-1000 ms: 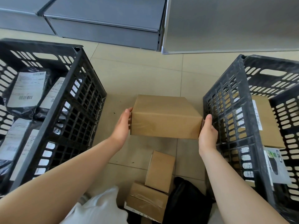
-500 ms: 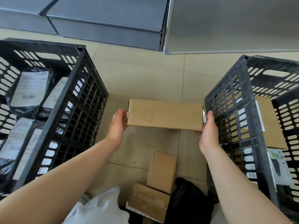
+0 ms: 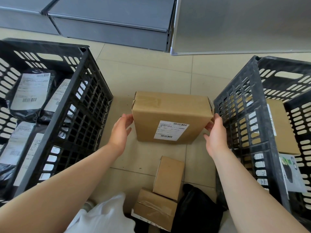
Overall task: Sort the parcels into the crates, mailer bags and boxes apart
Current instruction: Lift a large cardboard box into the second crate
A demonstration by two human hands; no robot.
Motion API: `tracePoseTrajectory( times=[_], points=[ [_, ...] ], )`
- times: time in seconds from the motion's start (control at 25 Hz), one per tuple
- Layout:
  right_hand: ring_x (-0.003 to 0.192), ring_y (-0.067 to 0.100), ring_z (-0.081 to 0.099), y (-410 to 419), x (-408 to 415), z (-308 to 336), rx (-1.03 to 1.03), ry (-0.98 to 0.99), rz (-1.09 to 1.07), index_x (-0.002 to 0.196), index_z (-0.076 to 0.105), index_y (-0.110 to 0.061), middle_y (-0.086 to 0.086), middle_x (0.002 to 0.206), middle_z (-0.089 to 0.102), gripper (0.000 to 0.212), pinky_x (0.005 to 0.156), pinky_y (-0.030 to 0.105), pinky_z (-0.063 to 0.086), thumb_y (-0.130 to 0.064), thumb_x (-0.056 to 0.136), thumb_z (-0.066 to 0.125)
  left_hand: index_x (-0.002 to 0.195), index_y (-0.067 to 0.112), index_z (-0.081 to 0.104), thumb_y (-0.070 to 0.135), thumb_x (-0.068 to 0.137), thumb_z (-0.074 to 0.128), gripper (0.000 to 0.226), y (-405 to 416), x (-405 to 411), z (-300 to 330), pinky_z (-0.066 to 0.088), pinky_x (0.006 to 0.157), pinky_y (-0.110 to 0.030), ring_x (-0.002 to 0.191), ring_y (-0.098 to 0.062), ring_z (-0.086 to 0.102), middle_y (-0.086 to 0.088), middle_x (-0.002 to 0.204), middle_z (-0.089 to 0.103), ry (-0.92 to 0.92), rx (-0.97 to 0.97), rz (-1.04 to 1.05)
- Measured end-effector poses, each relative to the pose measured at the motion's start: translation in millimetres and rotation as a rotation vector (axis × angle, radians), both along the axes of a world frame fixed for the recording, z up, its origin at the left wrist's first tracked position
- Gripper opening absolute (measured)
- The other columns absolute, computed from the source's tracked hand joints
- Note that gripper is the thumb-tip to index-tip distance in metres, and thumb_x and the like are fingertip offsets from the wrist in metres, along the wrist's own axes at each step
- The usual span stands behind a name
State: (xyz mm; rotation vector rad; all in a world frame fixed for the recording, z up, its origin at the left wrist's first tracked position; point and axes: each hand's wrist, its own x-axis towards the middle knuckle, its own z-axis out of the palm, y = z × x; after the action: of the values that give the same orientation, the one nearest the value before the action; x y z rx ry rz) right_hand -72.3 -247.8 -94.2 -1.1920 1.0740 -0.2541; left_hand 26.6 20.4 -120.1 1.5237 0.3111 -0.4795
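Cardboard box (image 3: pixel 171 118) held in the air at centre frame, above the tiled floor (image 3: pixel 144 76), between the two crates. White shipping label (image 3: pixel 170 130) with barcodes faces the camera on the near side; clear tape across the top face.

Left hand (image 3: pixel 120 132) at 9 o'clock of the box, fingers (image 3: pixel 128 117) straight and pressed flat against the left side. Right hand (image 3: pixel 216 133) at 3 o'clock, fingers likewise extended along the right side, thumb below. Neither hand curls round the box; it is carried by flat pressure from both sides.

Left crate (image 3: pixel 67 115), black plastic lattice, at 9 o'clock of the frame. Inside it: several black mailer bags (image 3: pixel 28 95), each with a white label, lying flat and overlapping.

Right crate (image 3: pixel 249 118), dark grey lattice, at 3 o'clock. Inside it: a large brown box (image 3: pixel 281 125) lying flat, and nearer the camera a printed retail carton (image 3: pixel 290 174). The held box's right edge sits just beside this crate's near wall; contact cannot be told.

At 6 o'clock, on the floor: a small brown box (image 3: pixel 169 175) resting on top of a taped brown box (image 3: pixel 154 207). Just right of them a black bag (image 3: pixel 198 209); to their left a white plastic bag (image 3: pixel 104 217).

At 12 o'clock: grey shelving units (image 3: pixel 107 21) and a pale panel (image 3: pixel 242 22) standing on the floor.
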Motion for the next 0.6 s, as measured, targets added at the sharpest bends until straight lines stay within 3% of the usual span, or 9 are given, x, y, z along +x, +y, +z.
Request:
tracePoseTrajectory(
  times=[0.16,0.32,0.4,0.52,0.6],
  points=[
    [0.115,0.015,0.061,0,3,-2,0.004,-0.019,0.027,0.113,0.068,-0.032,-0.004,0.114,0.072,0.036,0.109,0.046,0.04,-0.05,0.101,0.039,0.114,0.021,0.065,0.035,0.107,0.028,0.041,-3,1,4,0.044,0.106,-0.04,0.116,-0.017,0.061,0.005,0.109,0.066,0.023,-0.039,0.009],
    [0.11,0.013,0.063,3,2,-7,0.043,-0.01,-0.001,0.126,0.06,-0.022,0.001,0.118,0.069,0.039,0.089,0.039,0.049,-0.047,0.103,0.043,0.134,0.021,0.056,0.04,0.107,0.024,0.047,-2,1,-3,0.039,0.11,-0.038,0.122,-0.015,0.057,0.002,0.129,0.063,0.019,0.001,-0.068],
    [0.109,0.012,0.064,3,-2,-10,0.044,0.0,0.013,0.123,0.06,-0.019,0.001,0.118,0.069,0.033,0.082,0.033,0.051,-0.041,0.105,0.044,0.14,0.025,0.052,0.048,0.105,0.02,0.053,2,2,-9,0.036,0.112,-0.038,0.125,-0.013,0.054,0.002,0.137,0.058,0.052,0.014,-0.102],
    [0.107,0.014,0.067,5,-12,-17,0.012,0.007,0.045,0.11,0.065,-0.02,0.003,0.115,0.072,0.024,0.085,0.031,0.053,-0.035,0.105,0.047,0.136,0.036,0.054,0.056,0.102,0.02,0.052,7,1,-14,0.035,0.112,-0.043,0.126,-0.014,0.051,0.01,0.136,0.057,0.094,0.036,-0.101],
    [0.109,0.015,0.067,9,-17,-23,-0.036,0.033,0.116,0.105,0.068,-0.024,0.0,0.114,0.072,0.025,0.092,0.034,0.053,-0.038,0.103,0.048,0.136,0.033,0.054,0.06,0.1,0.024,0.055,7,0,-17,0.034,0.113,-0.048,0.129,-0.014,0.048,0.015,0.136,0.056,0.151,0.034,-0.097]
  ],
)
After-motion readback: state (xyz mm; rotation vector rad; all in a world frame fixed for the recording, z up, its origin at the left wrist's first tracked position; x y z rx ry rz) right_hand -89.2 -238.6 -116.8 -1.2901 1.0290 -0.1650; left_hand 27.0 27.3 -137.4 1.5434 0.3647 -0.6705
